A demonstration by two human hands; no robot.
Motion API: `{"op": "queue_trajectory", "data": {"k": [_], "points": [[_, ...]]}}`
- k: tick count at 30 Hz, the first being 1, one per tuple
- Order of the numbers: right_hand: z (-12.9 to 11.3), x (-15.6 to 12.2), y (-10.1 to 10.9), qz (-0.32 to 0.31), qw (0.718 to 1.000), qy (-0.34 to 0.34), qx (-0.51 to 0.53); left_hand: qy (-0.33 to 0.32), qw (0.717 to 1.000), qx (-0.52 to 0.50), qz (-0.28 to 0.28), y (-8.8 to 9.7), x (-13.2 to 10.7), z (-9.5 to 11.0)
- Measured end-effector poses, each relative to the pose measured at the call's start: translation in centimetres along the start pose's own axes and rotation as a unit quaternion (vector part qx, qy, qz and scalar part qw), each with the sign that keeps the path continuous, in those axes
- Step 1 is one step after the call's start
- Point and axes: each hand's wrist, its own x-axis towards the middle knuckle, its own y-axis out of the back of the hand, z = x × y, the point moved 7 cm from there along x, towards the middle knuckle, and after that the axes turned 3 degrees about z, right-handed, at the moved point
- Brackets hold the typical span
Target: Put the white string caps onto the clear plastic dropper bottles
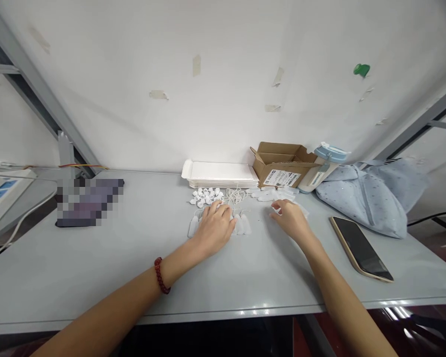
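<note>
My left hand (216,224) lies palm down with its fingers apart over a row of small translucent tag-shaped pieces (241,224). Thin white strings run from the tops of these pieces, and the hand covers the middle of the row. Just behind its fingertips is a heap of small white caps (204,196), with a tangle of white string (236,195) beside it. My right hand (292,218) hovers close to the table with curled fingers, thumb and forefinger apart. Clear plastic pieces (271,193) lie behind it; some are partly hidden by the hand.
At the wall are a stack of white flat boxes (223,172), an open cardboard box (282,166) and a blue-lidded cup (323,166). To the right lie a pale blue bag (367,198) and a phone (361,248). A blurred-out dark object (91,203) and a power strip (3,193) are left.
</note>
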Motion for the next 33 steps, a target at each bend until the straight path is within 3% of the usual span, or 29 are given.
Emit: {"op": "queue_trajectory", "data": {"k": [6,11,17,22,29,33], "points": [[0.5,-0.1,0.8,-0.001,0.999,-0.037,-0.039,-0.027,0.998,0.047,-0.035,0.2,2.0,-0.8],[0.9,-0.1,0.6,-0.027,0.997,-0.047,-0.054,-0.048,0.991,0.060,-0.107,-0.9,4.3,-1.1],[0.5,-0.1,-0.1,-0.053,0.996,-0.039,-0.057,-0.043,0.990,0.050,-0.126,-1.9,5.4,-1.1],[0.6,-0.1,-0.2,-0.064,0.996,-0.031,-0.055,-0.020,0.994,0.021,-0.103,-1.4,5.5,-1.3],[0.0,-0.4,0.3,-0.045,0.998,-0.013,-0.042,0.044,0.998,-0.036,-0.012,0.6,6.7,-3.5],[-1.4,-0.6,0.5,-0.030,0.999,0.020,-0.001,0.035,0.998,-0.045,0.027,2.1,5.7,-3.6]]}}
